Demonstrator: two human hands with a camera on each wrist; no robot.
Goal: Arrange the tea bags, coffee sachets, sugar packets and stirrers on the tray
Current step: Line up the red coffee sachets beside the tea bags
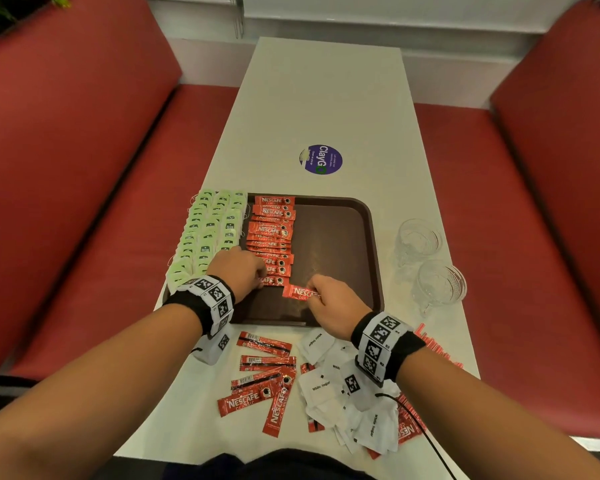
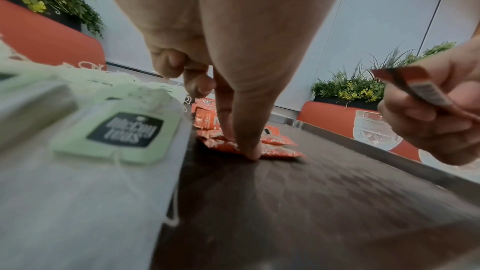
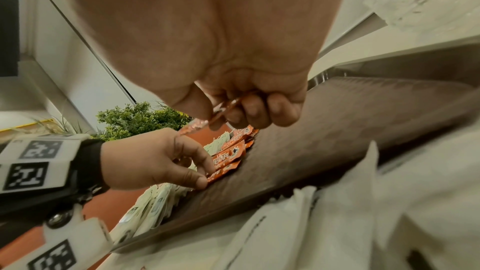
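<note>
A brown tray (image 1: 333, 244) lies in the middle of the white table. Green tea bags (image 1: 208, 230) fill its left side in rows. Beside them runs a column of red coffee sachets (image 1: 272, 230). My left hand (image 1: 257, 275) presses its thumb and forefinger tips (image 2: 249, 151) on the nearest sachets of that column. My right hand (image 1: 312, 292) pinches one red coffee sachet (image 1: 297, 292) by its right end, just above the tray floor and right of the column's near end. The wrist views show that sachet (image 2: 420, 87) between thumb and fingers (image 3: 249, 110).
Loose coffee sachets (image 1: 264, 382) and white sugar packets (image 1: 326, 386) lie on the table near me. Red stirrers (image 1: 437, 348) sit behind my right wrist. Two glass cups (image 1: 420, 237) (image 1: 440, 282) stand right of the tray. Red benches flank the table.
</note>
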